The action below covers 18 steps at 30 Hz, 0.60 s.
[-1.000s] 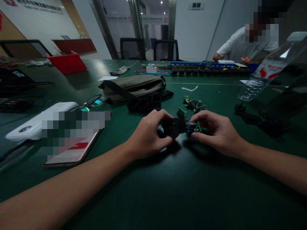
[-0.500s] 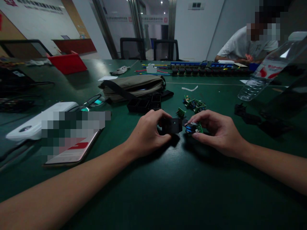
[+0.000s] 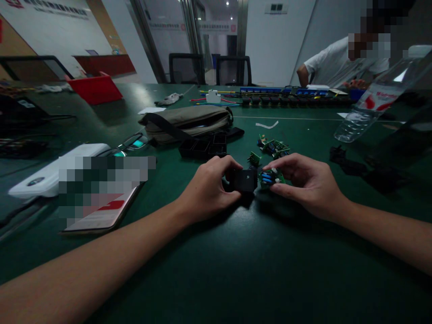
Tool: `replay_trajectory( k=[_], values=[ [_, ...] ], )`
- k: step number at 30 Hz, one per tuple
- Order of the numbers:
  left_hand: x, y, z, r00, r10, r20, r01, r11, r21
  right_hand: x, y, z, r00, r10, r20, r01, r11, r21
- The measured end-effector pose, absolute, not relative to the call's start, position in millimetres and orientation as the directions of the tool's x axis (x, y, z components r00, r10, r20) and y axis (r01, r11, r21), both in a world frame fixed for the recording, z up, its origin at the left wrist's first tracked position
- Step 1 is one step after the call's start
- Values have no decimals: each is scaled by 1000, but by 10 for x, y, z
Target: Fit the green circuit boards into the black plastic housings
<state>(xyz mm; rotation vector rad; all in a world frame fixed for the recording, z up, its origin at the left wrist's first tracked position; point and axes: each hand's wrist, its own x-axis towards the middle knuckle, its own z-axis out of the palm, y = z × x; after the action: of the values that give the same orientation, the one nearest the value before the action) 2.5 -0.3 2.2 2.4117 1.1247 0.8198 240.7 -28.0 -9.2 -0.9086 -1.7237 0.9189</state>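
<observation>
Between the thumb and fingers of my left hand point(image 3: 213, 189) is a small black plastic housing point(image 3: 245, 181), held just above the green table point(image 3: 216, 270). My right hand point(image 3: 308, 186) pinches a small green circuit board point(image 3: 272, 178) that carries blue and pale components. The board's left edge is right beside the housing's right side; whether they touch I cannot tell. Just beyond my hands lie more circuit boards point(image 3: 275, 146), and one separate small board point(image 3: 254, 158) sits nearer the housing. Several empty black housings point(image 3: 199, 148) stand past my left hand.
A beige bag point(image 3: 191, 121) lies behind the housings. At left are a phone point(image 3: 111, 204), a white device point(image 3: 57, 168) and a red bin point(image 3: 96, 89). A plastic bottle point(image 3: 371, 101) stands at right. Across the table sits a person point(image 3: 334, 63), near rows of blue and black parts point(image 3: 283, 95).
The circuit board has turned so its component side faces me more, and it is closer to the housing. The housing has tilted slightly. Across the table, the person's arms have shifted.
</observation>
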Motion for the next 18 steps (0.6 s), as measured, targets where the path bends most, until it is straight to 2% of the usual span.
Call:
replay_trajectory(
  k=[9, 18],
  values=[
    [15, -8, 10, 514, 775, 368, 571, -629, 527, 2376, -283, -83, -221, 927, 304, 79, 327, -942],
    [18, -15, 38, 503, 785, 361, 572, -616, 542, 2374, -282, -84, -196, 944, 267, 122, 294, -948]
  ],
)
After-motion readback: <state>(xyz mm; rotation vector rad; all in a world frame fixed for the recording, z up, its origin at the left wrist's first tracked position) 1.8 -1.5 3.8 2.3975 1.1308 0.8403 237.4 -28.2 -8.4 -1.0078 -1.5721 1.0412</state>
